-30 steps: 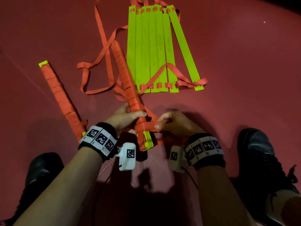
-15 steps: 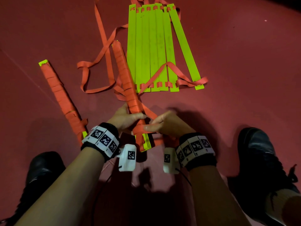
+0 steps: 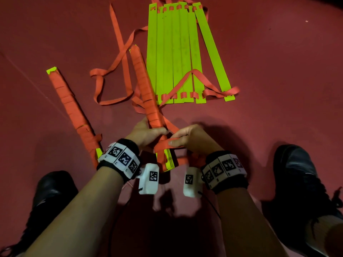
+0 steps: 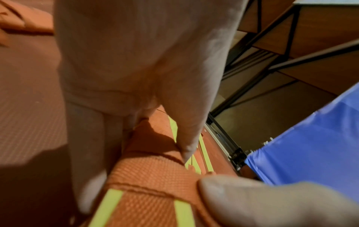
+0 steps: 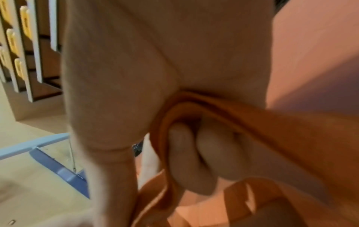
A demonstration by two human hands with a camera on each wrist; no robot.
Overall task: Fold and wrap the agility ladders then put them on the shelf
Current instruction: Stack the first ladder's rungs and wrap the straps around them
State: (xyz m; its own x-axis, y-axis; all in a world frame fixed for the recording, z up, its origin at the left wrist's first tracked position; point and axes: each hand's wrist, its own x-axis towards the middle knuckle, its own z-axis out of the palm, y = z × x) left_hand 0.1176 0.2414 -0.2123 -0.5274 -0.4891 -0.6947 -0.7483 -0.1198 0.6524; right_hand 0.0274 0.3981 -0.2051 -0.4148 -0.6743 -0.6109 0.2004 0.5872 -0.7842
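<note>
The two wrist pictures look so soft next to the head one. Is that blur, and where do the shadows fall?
Head view: sharp, dim; dark shadows on the floor beneath the arms. Left wrist view: the left hand is soft, the orange strap shows weave. Right wrist view: blurred throughout, right hand and strap smeared.

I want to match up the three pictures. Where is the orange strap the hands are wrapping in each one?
Head: the orange strap crosses the near end of the middle bundle, low centre, pinched by the right hand.
Left wrist: it fills the bottom centre, wound over green rungs under the left hand.
Right wrist: it loops round the curled fingers, centre right.
Shared landmark: the red floor.
</note>
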